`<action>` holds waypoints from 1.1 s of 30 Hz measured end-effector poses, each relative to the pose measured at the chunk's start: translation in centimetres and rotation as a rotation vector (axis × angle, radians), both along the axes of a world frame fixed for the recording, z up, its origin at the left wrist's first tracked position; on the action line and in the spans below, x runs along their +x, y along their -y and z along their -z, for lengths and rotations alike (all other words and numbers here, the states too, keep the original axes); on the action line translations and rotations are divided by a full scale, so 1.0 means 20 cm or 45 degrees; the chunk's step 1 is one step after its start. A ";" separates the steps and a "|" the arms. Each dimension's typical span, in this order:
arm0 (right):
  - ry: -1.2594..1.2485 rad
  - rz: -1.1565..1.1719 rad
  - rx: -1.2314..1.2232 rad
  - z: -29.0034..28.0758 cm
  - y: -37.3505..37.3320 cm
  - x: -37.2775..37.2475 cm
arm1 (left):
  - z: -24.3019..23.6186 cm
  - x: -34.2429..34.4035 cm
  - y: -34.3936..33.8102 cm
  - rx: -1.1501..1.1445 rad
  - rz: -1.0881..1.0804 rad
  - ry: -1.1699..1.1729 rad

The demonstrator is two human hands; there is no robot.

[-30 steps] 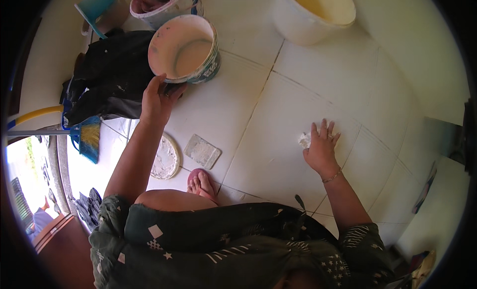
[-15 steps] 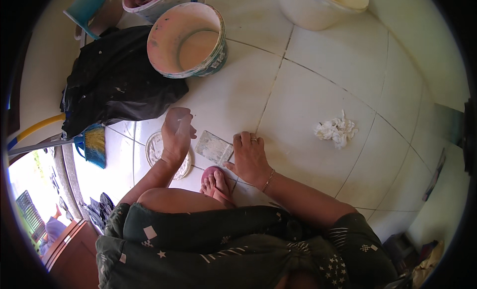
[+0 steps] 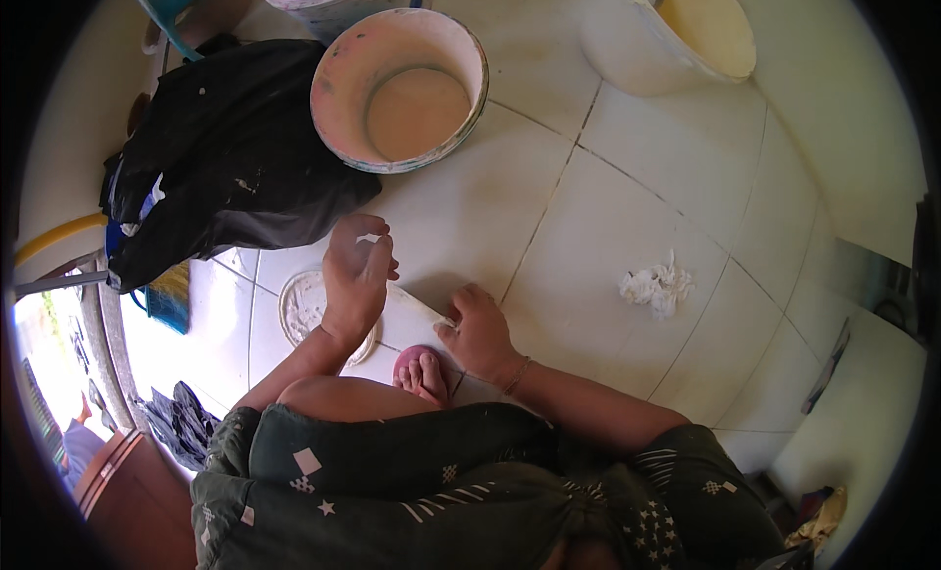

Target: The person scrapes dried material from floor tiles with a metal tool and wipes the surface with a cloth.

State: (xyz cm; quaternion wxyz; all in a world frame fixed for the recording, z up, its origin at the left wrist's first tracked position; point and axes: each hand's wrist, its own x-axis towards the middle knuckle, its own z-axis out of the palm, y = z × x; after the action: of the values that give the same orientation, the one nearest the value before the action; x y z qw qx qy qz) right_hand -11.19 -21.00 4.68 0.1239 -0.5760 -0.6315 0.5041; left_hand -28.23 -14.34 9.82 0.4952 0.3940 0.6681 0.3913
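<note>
My right hand (image 3: 480, 337) is closed at the right end of a thin, pale rectangular plate (image 3: 420, 305), now seen nearly edge-on above the tiles. My left hand (image 3: 358, 281) is raised beside the plate's other end, fingers curled and thumb against the index finger. A small white patch shows between them; I cannot tell whether it is a held thing or the floor behind. Partly behind my left wrist lies a round lid (image 3: 302, 303) smeared with white paste. My foot in a pink sandal (image 3: 420, 371) is just below the plate.
A paint-stained bucket (image 3: 333, 129) with a pinkish bottom stands ahead, beside black plastic sheeting (image 3: 235, 148). A cream bucket (image 3: 627, 55) is at the far right, a crumpled white wad (image 3: 659, 286) on the tiles to the right. A broom (image 3: 169, 296) is at left.
The plate, showing its smeared flat face before, has tilted so that mainly an edge shows. My right hand has turned and closed more at its end. My view has shifted slightly.
</note>
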 end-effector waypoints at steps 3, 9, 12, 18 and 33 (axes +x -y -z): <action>-0.250 0.118 -0.036 0.08 -0.11 0.10 | -0.01 -0.02 -0.03 0.038 0.035 -0.033; -0.065 0.599 0.395 -0.05 -0.70 0.64 | 0.10 -0.04 -0.07 0.246 0.334 -0.449; 0.117 0.589 0.323 -0.05 -0.94 0.96 | 0.16 0.06 -0.10 0.427 0.716 -0.779; 0.489 0.340 -0.120 -0.12 -1.07 0.84 | 0.18 0.16 -0.14 0.080 1.384 -1.291; 0.583 -0.336 0.272 -0.11 -0.74 0.28 | 0.20 0.19 -0.16 -0.082 1.745 -1.510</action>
State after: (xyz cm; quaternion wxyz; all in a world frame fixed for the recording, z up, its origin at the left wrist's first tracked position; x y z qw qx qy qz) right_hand -5.55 -6.11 6.96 -0.0287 -0.5711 -0.7622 0.3033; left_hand -24.49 -11.21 5.91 0.2050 0.8282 0.4432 -0.2752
